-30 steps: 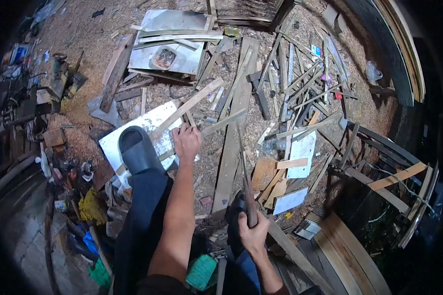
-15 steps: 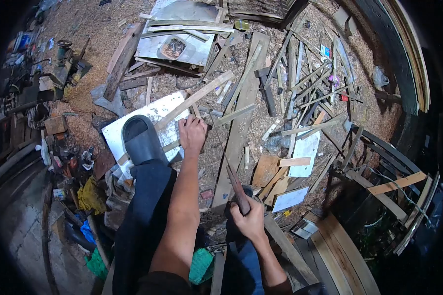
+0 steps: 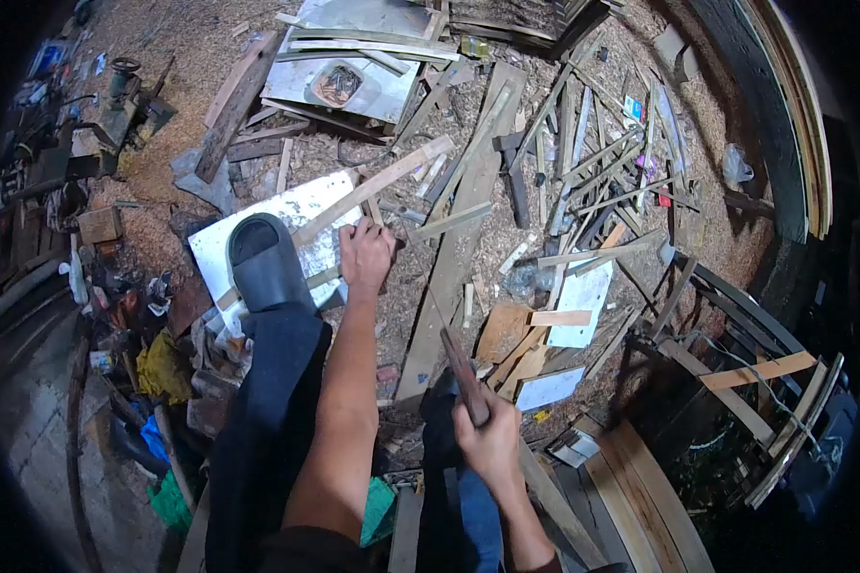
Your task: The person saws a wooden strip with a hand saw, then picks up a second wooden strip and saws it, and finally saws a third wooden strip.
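My left hand [image 3: 367, 256] is closed over the end of a short wood strip [image 3: 325, 277] lying on a white board [image 3: 210, 250]. A foot in a black slide sandal [image 3: 265, 272] presses on the same strip and board. Lower right, my right hand [image 3: 488, 435] is wrapped round the brown wooden handle of a handsaw [image 3: 462, 374]. Its thin blade, seen nearly edge-on, points up and left toward my left hand; where its teeth touch cannot be made out. A longer wood strip [image 3: 377, 189] lies across the board just beyond my left hand.
A long plank [image 3: 449, 277] runs over the shavings-covered ground. A hammer [image 3: 517, 181] rests beyond it, near a pile of thin sticks [image 3: 607, 162]. Farther off, a plastic tub of nails [image 3: 337, 85] sits on a white panel. Broken wooden frames [image 3: 745, 363] stand at right.
My right hand has drawn the handsaw slightly back toward my body. My left hand stays on the strip, and the view has shifted a little.
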{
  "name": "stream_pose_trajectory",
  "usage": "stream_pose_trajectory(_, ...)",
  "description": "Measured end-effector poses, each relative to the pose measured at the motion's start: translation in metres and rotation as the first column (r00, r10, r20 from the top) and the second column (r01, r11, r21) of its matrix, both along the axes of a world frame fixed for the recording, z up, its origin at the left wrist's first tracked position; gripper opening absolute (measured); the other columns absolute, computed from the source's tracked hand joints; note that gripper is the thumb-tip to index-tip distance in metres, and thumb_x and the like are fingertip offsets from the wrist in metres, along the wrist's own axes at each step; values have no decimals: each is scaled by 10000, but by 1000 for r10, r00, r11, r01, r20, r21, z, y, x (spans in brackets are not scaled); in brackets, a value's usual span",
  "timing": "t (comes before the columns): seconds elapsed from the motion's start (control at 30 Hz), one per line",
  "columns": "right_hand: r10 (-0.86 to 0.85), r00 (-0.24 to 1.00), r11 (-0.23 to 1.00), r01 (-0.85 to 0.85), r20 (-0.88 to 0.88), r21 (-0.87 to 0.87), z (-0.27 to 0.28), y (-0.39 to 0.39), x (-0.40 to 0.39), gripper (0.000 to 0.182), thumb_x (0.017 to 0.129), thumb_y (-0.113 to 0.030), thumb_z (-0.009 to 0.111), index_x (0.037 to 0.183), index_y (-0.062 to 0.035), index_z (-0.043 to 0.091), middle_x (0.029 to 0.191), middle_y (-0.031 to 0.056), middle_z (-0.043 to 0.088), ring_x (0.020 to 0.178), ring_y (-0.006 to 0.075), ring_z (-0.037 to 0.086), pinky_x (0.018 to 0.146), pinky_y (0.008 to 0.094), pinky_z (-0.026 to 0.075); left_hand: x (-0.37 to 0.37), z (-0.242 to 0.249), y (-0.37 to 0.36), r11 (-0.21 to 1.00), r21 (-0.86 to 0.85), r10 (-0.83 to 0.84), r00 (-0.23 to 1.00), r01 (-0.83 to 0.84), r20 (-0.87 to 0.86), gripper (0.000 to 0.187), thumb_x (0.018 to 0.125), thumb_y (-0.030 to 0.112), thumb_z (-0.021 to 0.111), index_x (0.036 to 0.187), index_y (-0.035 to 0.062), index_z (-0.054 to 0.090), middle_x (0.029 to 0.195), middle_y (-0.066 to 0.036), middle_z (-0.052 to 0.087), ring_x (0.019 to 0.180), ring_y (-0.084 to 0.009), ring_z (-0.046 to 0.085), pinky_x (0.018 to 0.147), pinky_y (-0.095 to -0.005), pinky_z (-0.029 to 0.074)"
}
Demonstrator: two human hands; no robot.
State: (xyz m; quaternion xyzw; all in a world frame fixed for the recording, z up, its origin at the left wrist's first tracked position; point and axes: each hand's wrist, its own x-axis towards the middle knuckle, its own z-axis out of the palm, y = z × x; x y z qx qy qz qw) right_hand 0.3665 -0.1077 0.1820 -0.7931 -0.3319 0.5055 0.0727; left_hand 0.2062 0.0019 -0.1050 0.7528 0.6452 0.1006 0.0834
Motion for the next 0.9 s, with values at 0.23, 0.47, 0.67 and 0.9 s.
stream_pose_trajectory(0.23,101,993,987,-107,54,117,-109,77,-37,251,805,-136,614,996,22,652,738,278,619,783,429,629,637,438,518,0,5,2,992,-128,-26,1000,24,-14,173,842,178,550,741,97,665,852,-38,656,932,-169,576,875,-390,349)
stream_pose_trajectory(0.47,-47,997,985,57,-64,162,-48,8,-21,299,773,-221,661,778,73,607,655,265,576,609,395,617,579,408,477,-3,-5,-6,997,-70,-35,998,30,-61,208,846,165,538,708,93,675,817,-10,665,919,-138,570,848,-375,353)
stream_pose_trajectory(0.67,81,996,995,-82,25,52,-108,74,-23,288,780,-171,650,991,25,648,683,279,596,706,435,626,607,440,511,-4,-13,-1,993,-110,-44,995,34,-85,194,846,177,556,723,95,681,842,-1,672,934,-133,560,838,-365,359)
stream_pose_trajectory(0.9,5,1000,997,-6,10,82,-22,8,-24,266,778,-175,645,737,85,610,558,225,537,542,299,636,546,385,476,-3,-1,-2,999,-16,-35,999,34,-38,187,824,164,572,684,93,674,840,-17,668,939,-141,561,836,-367,367)
